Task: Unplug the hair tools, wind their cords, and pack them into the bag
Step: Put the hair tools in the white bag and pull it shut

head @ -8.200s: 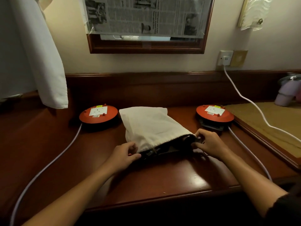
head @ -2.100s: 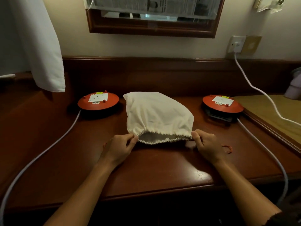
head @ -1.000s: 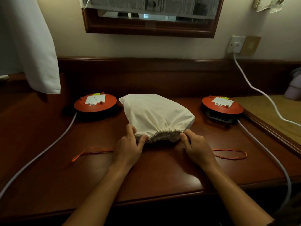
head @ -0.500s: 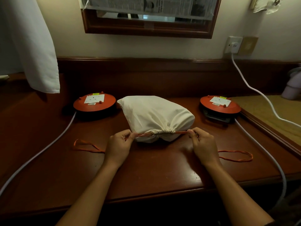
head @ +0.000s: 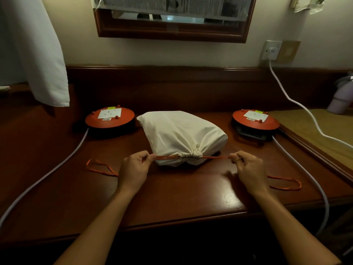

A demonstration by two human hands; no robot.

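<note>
- Two hands work at the near middle of the desk [head: 172, 203]: the left hand [head: 133, 169] and the right hand [head: 248, 169] are each closed in a pinch on the orange drawstring [head: 214, 157], thumb against curled fingers, one on either side of the bag's mouth.
- Half a second ago the hands were closer in; now they sit wider apart and the cord between them runs taut and straight, left to right.
- Slack loops of the same cord lie flat on the wood outside each wrist, the left one smaller than it was a moment earlier.
- Next comes the cream cloth bag [head: 181, 136], resting on the desk between the hands and the back panel. Its mouth is gathered into tight pleats and points toward the person; eight seconds back it gaped open with dark tools showing.
- Its long axis runs from that near mouth away to the far left, where the closed bottom edge lies just beside the left orange cable reel [head: 109, 117].
- Right of the bag, apart from it, sits a second orange reel [head: 255, 119].
- Farthest off, a white cable [head: 286, 92] hangs from the wall socket [head: 271, 50].
</note>
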